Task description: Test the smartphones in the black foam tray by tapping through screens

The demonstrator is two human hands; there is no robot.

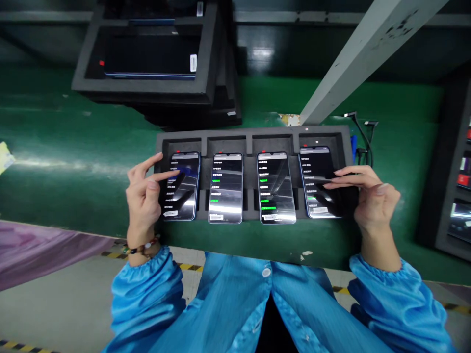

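Left hand is spreading open, holding nothing, thumb tip touching the screen of the leftmost phone. Right hand is stretching flat and empty, fingertips resting on the rightmost phone. Both phones are lying in the end slots of a black foam tray on the green table.

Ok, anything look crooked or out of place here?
Mostly tidy: four phones sit in their tray slots. The stack of foam trays behind is uneven, layers slid out of line, and a white scrap lies near the green belt edge.
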